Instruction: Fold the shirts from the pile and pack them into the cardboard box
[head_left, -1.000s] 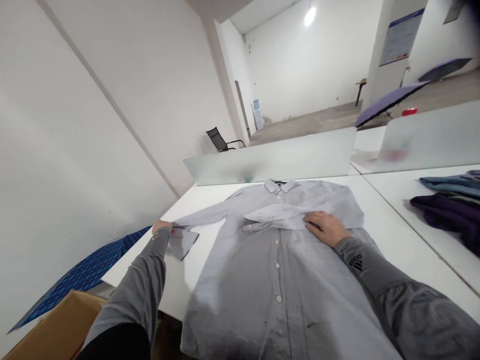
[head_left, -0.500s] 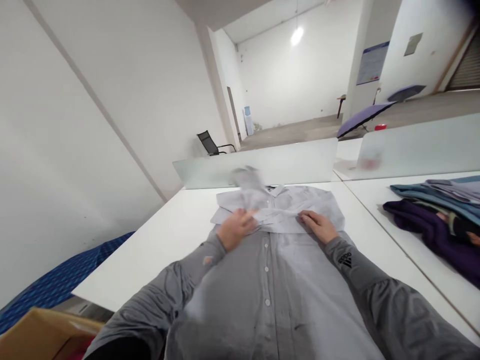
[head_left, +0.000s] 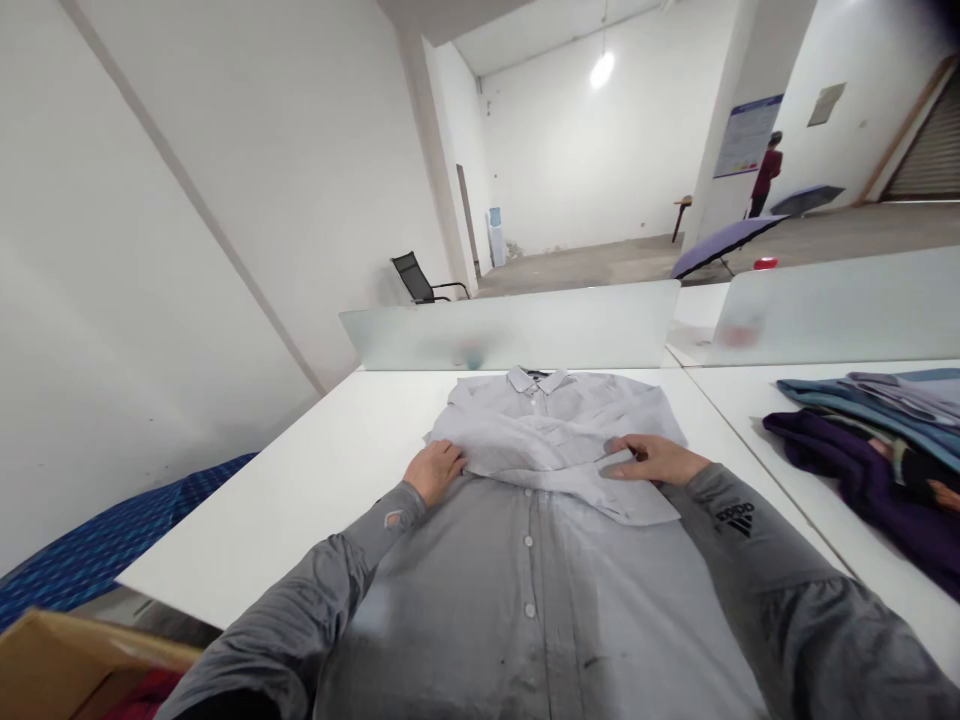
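Note:
A grey button-up shirt [head_left: 487,570] lies front up on the white table, collar at the far end and hem toward me. Both sleeves lie folded across its chest, one over the other. At the left edge of the folded sleeves, my left hand [head_left: 436,470] is closed on the cloth, fingers together. My right hand [head_left: 664,460] pinches the sleeve lying on top, near its cuff end, between thumb and fingers. Some of the right fingertips are hidden by the hand and cloth.
Folded clothes, purple [head_left: 840,465] and blue-green [head_left: 832,395], are piled on the right. A frosted divider [head_left: 525,325] stands along the table's far edge. A cardboard box [head_left: 67,665] sits at lower left. A person [head_left: 766,175] stands far back near open umbrellas.
The left sleeve, blurred in motion before, now lies across the chest. My left hand has moved left to the shirt's edge; my right has shifted slightly right. A person has appeared in the background.

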